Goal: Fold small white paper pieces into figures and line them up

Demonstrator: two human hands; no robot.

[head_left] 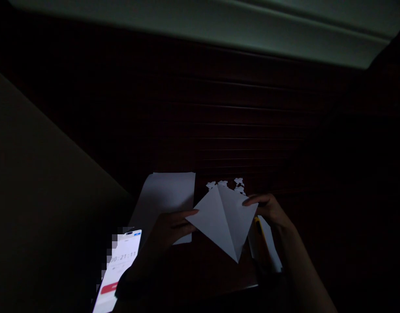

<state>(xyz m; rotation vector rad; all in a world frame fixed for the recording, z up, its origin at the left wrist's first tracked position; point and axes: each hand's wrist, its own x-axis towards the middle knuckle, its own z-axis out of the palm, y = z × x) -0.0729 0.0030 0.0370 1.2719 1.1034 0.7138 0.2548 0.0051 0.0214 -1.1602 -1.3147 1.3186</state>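
Note:
A square sheet of white paper is held up with one corner towards me, and a crease runs down its middle from the far corner to the near one. My left hand pinches its left corner. On the opposite side, my right hand grips the right corner, thumb on top and the other fingers partly hidden beneath. Just beyond the sheet lie several small folded white paper pieces; their exact shape is too dim to tell.
A stack of white paper lies at the left of the dark table. A lit phone showing a timer stands near my left forearm. Under my right hand are a yellow-edged object and a pale strip. Dark slats rise behind.

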